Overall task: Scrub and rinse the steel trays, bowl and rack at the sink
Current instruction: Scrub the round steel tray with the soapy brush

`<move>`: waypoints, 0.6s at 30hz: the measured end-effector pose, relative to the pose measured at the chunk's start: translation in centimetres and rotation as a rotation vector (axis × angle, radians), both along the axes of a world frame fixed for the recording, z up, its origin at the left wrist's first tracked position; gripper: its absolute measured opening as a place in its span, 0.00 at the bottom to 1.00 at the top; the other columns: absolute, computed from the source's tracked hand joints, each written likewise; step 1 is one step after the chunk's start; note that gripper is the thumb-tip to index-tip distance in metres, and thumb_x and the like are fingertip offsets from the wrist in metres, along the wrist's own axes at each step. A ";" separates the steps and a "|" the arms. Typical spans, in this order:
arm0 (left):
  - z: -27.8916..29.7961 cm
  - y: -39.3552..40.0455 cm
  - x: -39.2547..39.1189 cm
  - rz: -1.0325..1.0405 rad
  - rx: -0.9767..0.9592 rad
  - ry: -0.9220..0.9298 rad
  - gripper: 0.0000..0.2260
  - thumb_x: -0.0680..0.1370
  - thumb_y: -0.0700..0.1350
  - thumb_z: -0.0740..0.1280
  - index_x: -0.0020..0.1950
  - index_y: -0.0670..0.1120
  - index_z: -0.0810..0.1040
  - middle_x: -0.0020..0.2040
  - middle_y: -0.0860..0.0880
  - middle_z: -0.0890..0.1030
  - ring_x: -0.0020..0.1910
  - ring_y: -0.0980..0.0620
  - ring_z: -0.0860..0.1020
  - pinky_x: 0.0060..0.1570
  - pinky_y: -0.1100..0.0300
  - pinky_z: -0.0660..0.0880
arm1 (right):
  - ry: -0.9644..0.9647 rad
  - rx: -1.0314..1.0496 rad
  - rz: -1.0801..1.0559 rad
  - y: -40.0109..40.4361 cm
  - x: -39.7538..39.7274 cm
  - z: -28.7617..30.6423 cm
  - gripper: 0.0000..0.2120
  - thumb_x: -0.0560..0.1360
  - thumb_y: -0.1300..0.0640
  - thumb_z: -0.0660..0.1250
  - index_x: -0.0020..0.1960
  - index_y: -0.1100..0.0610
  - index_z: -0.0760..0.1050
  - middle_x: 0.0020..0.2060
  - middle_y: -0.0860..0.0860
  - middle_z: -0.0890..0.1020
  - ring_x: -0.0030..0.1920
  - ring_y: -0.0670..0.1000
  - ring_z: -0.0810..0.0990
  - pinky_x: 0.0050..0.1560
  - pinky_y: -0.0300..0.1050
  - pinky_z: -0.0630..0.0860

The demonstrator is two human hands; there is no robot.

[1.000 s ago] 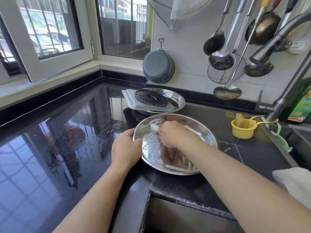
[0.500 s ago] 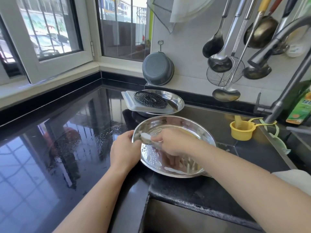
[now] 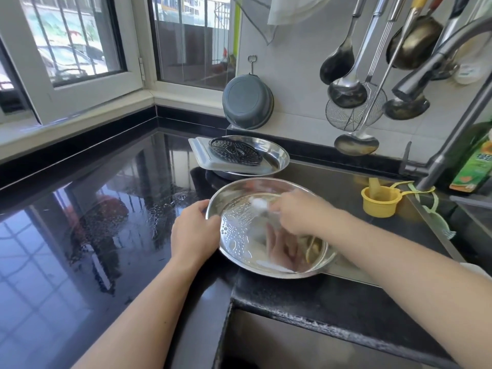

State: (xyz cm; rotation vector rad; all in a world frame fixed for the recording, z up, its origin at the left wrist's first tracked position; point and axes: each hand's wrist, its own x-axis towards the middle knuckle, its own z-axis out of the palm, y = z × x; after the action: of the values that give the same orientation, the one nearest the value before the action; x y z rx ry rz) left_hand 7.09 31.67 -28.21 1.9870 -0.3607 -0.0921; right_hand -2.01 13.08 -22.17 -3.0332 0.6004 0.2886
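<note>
- The tray (image 3: 239, 235) being scrubbed sits on the black counter (image 3: 106, 209) at its front edge, just left of the sink (image 3: 466, 219), tilted slightly and beaded with suds.
- The left hand (image 3: 194, 233) grips the tray's left rim, fingers curled over the edge, steadying it.
- The right hand (image 3: 300, 211) is inside the tray, fingers closed on a small white scrubber (image 3: 259, 203); motion blur hides the exact grip.
- To do this step well, I judge: keep the rim hold firm so the tray cannot slide on the wet counter, work the scrubber in overlapping circles out to the rim, then turn the tray to reach the near side.
- A second tray (image 3: 277, 158) waits behind, at the counter's back edge, holding a flat white piece and the round rack (image 3: 234, 151).
- The green bottle (image 3: 476, 166) at the right edge carries a label, but its writing is too small to read.
</note>
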 end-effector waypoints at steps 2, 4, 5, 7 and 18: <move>0.0 0.0 0.0 -0.004 -0.017 -0.001 0.07 0.75 0.47 0.69 0.45 0.60 0.85 0.39 0.60 0.85 0.45 0.52 0.83 0.50 0.53 0.79 | -0.040 -0.061 -0.102 -2.4 -0.2 0.8 0.21 0.80 0.61 0.53 0.67 0.51 0.76 0.58 0.57 0.78 0.52 0.60 0.78 0.51 0.52 0.77; 0.1 0.0 -0.1 -0.001 -0.020 0.000 0.08 0.76 0.47 0.69 0.46 0.59 0.85 0.39 0.60 0.85 0.45 0.53 0.83 0.49 0.54 0.79 | 0.003 -0.032 -0.095 -2.7 -0.3 0.6 0.24 0.80 0.63 0.52 0.70 0.50 0.75 0.62 0.57 0.77 0.55 0.60 0.77 0.55 0.51 0.77; 0.1 0.0 -0.1 0.000 -0.019 -0.002 0.07 0.76 0.47 0.70 0.45 0.59 0.85 0.38 0.60 0.85 0.45 0.53 0.83 0.49 0.54 0.79 | 0.024 0.001 -0.058 -2.0 -0.4 0.4 0.23 0.80 0.64 0.53 0.69 0.51 0.76 0.60 0.56 0.78 0.52 0.57 0.77 0.52 0.48 0.77; 0.1 -0.1 -0.1 0.008 -0.018 0.002 0.07 0.75 0.47 0.70 0.42 0.60 0.84 0.37 0.62 0.84 0.45 0.55 0.82 0.48 0.55 0.78 | 0.054 0.111 0.016 -0.4 -0.8 -0.3 0.21 0.80 0.64 0.55 0.66 0.52 0.79 0.48 0.53 0.81 0.38 0.50 0.73 0.38 0.43 0.72; 0.3 0.0 -0.3 0.022 -0.026 0.013 0.13 0.74 0.45 0.70 0.37 0.64 0.80 0.37 0.62 0.84 0.46 0.54 0.82 0.49 0.55 0.77 | 0.010 0.083 -0.055 -1.3 -1.7 -0.3 0.24 0.80 0.62 0.56 0.70 0.44 0.76 0.61 0.54 0.78 0.53 0.57 0.76 0.46 0.41 0.71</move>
State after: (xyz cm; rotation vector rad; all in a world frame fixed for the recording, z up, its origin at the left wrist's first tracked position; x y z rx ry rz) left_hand 6.79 31.65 -27.94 1.9633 -0.3303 -0.0857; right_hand -3.68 11.83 -22.47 -2.9321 0.6547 0.3189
